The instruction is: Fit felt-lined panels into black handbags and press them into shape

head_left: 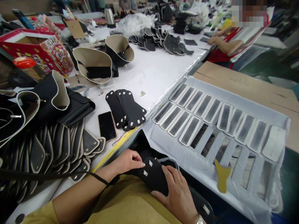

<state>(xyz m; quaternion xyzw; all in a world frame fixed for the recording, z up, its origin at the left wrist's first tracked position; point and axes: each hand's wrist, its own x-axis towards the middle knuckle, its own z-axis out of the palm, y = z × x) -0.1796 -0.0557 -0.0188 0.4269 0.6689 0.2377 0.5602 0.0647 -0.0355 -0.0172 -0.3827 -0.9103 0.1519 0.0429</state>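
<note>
On my lap lies a black leather piece [153, 175] with small white tabs. My left hand [127, 161] pinches its near end, fingers closed at the edge. Resting on its other side is my right hand [176, 193], fingers curled over the leather. A thin black strap [70, 175] runs across my left forearm. Just beyond my hands, a fanned stack of similar black pieces [127, 109] sits on the white table [154, 71].
A phone [106, 126] lies by the table's edge. Stacked black panels [53, 149] and bag shells [93, 63] fill the left. To the right, a white sheet [233, 99] holds several strips, with a yellow scraper [221, 177]. Another person [231, 43] works at the far end.
</note>
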